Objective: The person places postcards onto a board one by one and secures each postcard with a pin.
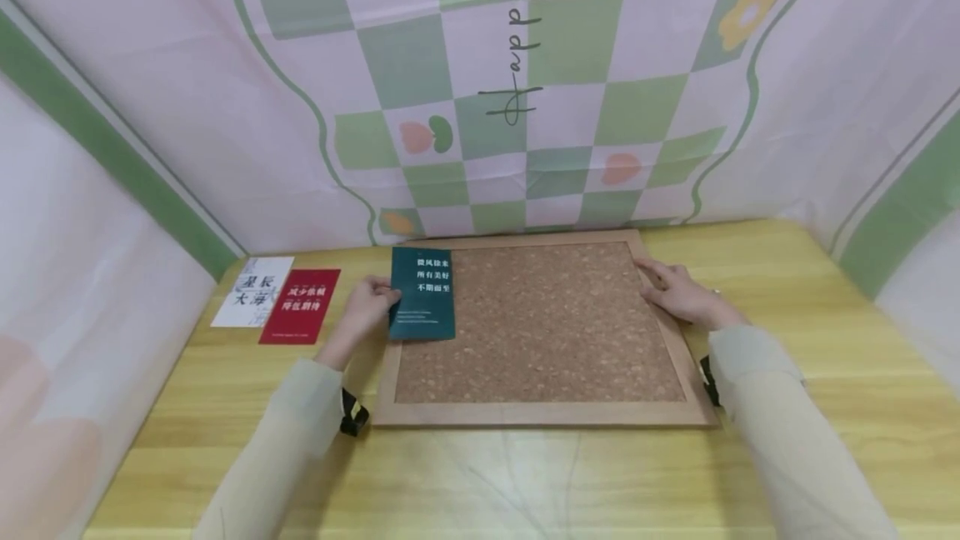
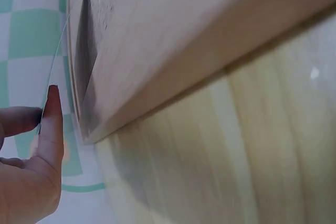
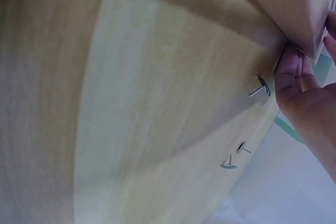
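Note:
A dark green card with white lettering lies over the upper left part of a wood-framed cork board. My left hand pinches the card by its left edge between thumb and finger. From the left wrist view the card appears as a thin edge, standing slightly off the frame. On the other side, my right hand grips the frame's right edge, some fingers on top and others against its side. Thumbtacks lie on the table close to that hand.
A white card and a red card lie partly overlapping on the wooden table, left of the board. Behind the board hangs a checkered green and white cloth; cloth walls stand at both sides.

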`<state>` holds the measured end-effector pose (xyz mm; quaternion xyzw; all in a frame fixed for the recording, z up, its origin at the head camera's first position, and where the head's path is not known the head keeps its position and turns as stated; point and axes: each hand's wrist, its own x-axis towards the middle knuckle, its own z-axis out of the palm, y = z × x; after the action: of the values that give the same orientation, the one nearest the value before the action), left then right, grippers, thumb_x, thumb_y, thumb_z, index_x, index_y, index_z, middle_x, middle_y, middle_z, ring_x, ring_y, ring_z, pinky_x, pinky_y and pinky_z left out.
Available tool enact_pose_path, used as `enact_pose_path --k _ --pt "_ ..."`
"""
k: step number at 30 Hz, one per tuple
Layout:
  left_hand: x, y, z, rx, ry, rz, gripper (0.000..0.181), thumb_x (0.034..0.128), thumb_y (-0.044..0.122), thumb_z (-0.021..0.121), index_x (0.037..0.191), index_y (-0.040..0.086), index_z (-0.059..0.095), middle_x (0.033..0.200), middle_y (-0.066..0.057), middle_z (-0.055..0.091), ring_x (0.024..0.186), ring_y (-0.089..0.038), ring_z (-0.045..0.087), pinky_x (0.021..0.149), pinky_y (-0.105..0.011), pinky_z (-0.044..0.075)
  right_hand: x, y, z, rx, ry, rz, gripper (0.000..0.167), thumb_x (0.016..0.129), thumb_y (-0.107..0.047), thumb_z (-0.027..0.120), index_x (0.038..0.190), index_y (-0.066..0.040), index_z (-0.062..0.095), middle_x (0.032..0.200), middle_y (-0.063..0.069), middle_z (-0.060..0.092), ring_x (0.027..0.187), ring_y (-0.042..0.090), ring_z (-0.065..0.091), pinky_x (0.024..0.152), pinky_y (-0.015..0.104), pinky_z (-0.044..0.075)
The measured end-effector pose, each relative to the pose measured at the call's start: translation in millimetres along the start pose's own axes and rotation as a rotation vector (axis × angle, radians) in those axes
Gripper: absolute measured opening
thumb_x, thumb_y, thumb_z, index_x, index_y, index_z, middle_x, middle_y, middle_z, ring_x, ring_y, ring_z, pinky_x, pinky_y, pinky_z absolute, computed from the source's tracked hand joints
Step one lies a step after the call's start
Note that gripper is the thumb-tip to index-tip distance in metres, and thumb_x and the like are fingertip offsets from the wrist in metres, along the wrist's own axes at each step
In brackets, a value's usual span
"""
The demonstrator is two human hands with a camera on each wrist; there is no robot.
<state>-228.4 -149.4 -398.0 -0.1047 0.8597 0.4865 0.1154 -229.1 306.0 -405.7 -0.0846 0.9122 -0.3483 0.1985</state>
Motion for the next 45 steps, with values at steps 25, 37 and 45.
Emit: enact_pose_path --k 25,37,45 --pt "-5.8 -8.8 -5.2 -0.157 -0.208 -0.036 0.039 0.0973 0.012 0.052 0.130 -0.007 0.043 0.113 -0.015 0.053 0.090 -0.016 0.058 0.077 -0.024 0.057 -1.1 -3.3 2.5 0.007 -0.008 0.018 0.060 0.103 -0.020 0.035 0.151 0.003 0.005 0.138 0.044 0.011 0.126 0.057 0.015 0.101 0.072 0.021" --pt "-10.6 -11.8 1.6 -0.146 -0.304 -0.038 0.039 0.0961 0.009 0.054 0.128 -0.011 0.041 0.115 -0.019 0.053 0.080 -0.012 0.061 0.076 -0.026 0.058 -0.3 1.3 1.7 -0.024 0.003 -0.003 0.060 0.103 -0.019 0.035 0.150 0.004 0.007 0.137 0.043 0.015 0.124 0.055 0.019 0.099 0.072 0.023" --pt "-12.4 -11.6 6.0 -0.100 -0.315 -0.011 0.033 0.0942 0.007 0.056 0.119 -0.011 0.046 0.115 -0.025 0.060 0.084 -0.012 0.063 0.076 -0.026 0.057 0.1 0.3 1.4 -0.022 0.008 -0.008 0.059 0.103 -0.018 0.035 0.150 0.005 0.008 0.137 0.044 0.015 0.124 0.055 0.019 0.098 0.072 0.023"
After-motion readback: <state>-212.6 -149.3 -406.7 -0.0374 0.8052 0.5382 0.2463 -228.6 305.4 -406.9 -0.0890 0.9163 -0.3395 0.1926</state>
